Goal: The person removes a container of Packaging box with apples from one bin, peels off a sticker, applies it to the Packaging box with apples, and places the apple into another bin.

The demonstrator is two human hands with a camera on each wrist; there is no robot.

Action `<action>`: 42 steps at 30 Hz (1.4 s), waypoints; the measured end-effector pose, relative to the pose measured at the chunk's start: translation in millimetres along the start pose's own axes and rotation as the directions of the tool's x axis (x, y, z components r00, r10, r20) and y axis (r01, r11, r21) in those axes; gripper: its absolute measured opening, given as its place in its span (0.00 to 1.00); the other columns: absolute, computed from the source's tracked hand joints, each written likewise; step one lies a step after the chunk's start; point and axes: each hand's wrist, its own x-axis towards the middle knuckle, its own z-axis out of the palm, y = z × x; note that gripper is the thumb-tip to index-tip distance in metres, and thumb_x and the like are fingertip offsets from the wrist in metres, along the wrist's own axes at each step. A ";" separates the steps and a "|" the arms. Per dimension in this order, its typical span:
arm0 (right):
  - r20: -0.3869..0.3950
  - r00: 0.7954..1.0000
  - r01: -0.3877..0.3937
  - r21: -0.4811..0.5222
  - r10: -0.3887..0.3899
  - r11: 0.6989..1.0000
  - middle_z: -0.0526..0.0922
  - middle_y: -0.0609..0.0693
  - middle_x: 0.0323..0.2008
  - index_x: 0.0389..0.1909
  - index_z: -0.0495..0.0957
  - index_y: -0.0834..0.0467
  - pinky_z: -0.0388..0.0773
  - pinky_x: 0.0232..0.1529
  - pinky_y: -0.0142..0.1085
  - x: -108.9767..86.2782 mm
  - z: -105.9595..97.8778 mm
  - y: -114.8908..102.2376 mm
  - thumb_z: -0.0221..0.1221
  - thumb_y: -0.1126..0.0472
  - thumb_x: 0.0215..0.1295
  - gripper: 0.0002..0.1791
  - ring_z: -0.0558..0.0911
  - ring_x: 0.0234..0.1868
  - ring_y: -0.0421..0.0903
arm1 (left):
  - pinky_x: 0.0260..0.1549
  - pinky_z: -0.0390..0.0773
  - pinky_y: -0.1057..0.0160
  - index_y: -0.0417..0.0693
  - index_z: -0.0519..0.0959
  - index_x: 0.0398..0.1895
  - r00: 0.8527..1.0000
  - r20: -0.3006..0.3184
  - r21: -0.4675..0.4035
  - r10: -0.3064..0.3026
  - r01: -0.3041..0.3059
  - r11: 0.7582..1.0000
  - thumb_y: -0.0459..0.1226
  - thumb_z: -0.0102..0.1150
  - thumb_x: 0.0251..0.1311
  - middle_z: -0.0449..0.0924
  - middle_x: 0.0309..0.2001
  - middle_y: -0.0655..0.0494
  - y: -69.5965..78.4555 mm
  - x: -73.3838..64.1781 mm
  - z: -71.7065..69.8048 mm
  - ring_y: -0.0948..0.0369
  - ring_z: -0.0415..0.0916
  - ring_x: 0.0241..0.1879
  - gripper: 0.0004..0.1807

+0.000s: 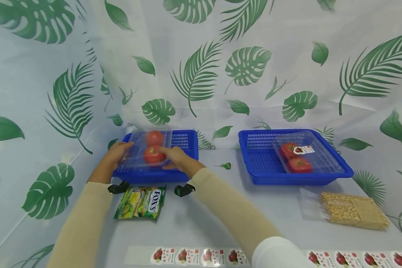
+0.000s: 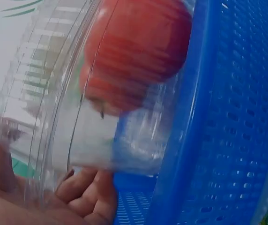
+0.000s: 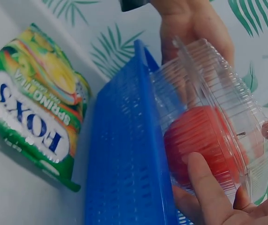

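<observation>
A clear plastic clamshell box (image 1: 139,147) with two red tomatoes (image 1: 154,155) inside is held tilted at the left blue basket (image 1: 193,149). At the box's left end, my left hand (image 1: 115,154) grips its edge, thumb on one side and fingers on the other in the left wrist view. The right hand (image 1: 180,159) holds the opposite end, its fingers around the box beside a tomato (image 3: 195,140). The box's lower part sits inside the basket's rim; whether it touches the basket floor, I cannot tell.
A second blue basket (image 1: 254,178) at the right holds a labelled clear box (image 1: 325,156) of tomatoes. A green FOX'S candy bag (image 1: 140,203) lies before the left basket. Nearby are a green-headed stick (image 1: 226,165), a bag of yellow grains (image 1: 353,210) and sticker strips (image 1: 191,256).
</observation>
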 end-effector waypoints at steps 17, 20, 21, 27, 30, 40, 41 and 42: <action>-0.021 0.999 0.034 -0.114 -0.037 0.993 0.73 0.57 0.55 0.59 0.70 0.64 0.82 0.42 0.49 -33.8 -25.0 -19.3 0.57 0.46 0.64 0.31 0.83 0.42 0.60 | 0.58 0.69 0.46 0.42 0.37 0.77 0.979 0.192 -0.109 0.069 -0.049 0.993 0.63 0.44 0.68 0.53 0.72 0.35 12.6 -17.6 -3.6 0.40 0.62 0.64 0.50; 0.004 0.999 0.054 -0.133 -0.054 0.990 0.74 0.57 0.56 0.59 0.70 0.65 0.83 0.41 0.47 -43.7 -29.4 -22.1 0.56 0.47 0.65 0.30 0.84 0.38 0.58 | 0.52 0.74 0.54 0.44 0.36 0.77 0.974 0.214 -0.141 0.072 -0.042 0.989 0.63 0.40 0.68 0.51 0.72 0.35 15.9 -21.3 -4.3 0.39 0.58 0.66 0.49; 0.015 0.998 0.059 -0.138 -0.057 0.989 0.74 0.57 0.56 0.60 0.70 0.65 0.83 0.42 0.47 -46.7 -30.7 -22.8 0.56 0.47 0.66 0.30 0.84 0.38 0.57 | 0.50 0.75 0.56 0.44 0.35 0.77 0.974 0.214 -0.154 0.070 -0.037 0.987 0.63 0.40 0.69 0.50 0.72 0.35 16.7 -22.7 -4.3 0.39 0.58 0.66 0.48; 0.075 0.997 0.048 -0.207 -0.033 0.977 0.76 0.56 0.54 0.63 0.70 0.61 0.83 0.41 0.43 -64.4 -38.5 -24.7 0.52 0.46 0.70 0.29 0.84 0.38 0.53 | 0.48 0.76 0.56 0.48 0.31 0.77 0.977 0.204 -0.219 0.067 -0.021 0.975 0.63 0.40 0.68 0.46 0.73 0.37 18.2 -33.0 -5.3 0.46 0.66 0.60 0.49; 0.104 0.995 0.036 -0.230 -0.012 0.973 0.77 0.56 0.54 0.64 0.68 0.60 0.83 0.40 0.43 -73.4 -43.7 -25.3 0.51 0.46 0.70 0.29 0.85 0.39 0.53 | 0.48 0.76 0.55 0.47 0.33 0.77 0.974 0.216 -0.232 0.075 -0.023 0.972 0.63 0.39 0.69 0.47 0.72 0.37 17.4 -38.5 -7.6 0.55 0.72 0.52 0.48; 0.164 0.986 0.073 -0.247 -0.033 0.966 0.75 0.58 0.57 0.61 0.67 0.63 0.83 0.42 0.44 -92.9 -70.1 -25.4 0.52 0.49 0.67 0.28 0.85 0.39 0.55 | 0.44 0.80 0.58 0.46 0.57 0.62 0.978 0.190 -0.270 0.088 -0.034 0.962 0.59 0.44 0.70 0.73 0.50 0.53 15.7 -48.1 -10.5 0.59 0.81 0.42 0.31; 0.167 0.985 0.071 -0.251 -0.028 0.965 0.74 0.59 0.57 0.61 0.67 0.64 0.83 0.42 0.44 -95.4 -72.5 -24.3 0.51 0.49 0.67 0.29 0.85 0.39 0.55 | 0.45 0.80 0.56 0.48 0.58 0.60 0.977 0.196 -0.266 0.086 -0.031 0.963 0.59 0.45 0.70 0.74 0.48 0.54 14.3 -49.0 -9.8 0.59 0.81 0.42 0.29; 0.170 0.985 0.067 -0.260 -0.022 0.963 0.74 0.59 0.58 0.61 0.67 0.64 0.83 0.42 0.44 -97.6 -74.8 -23.1 0.51 0.49 0.67 0.29 0.85 0.39 0.55 | 0.45 0.80 0.55 0.48 0.60 0.59 0.976 0.201 -0.258 0.082 -0.028 0.966 0.58 0.44 0.70 0.75 0.47 0.55 12.6 -49.9 -9.1 0.59 0.82 0.42 0.28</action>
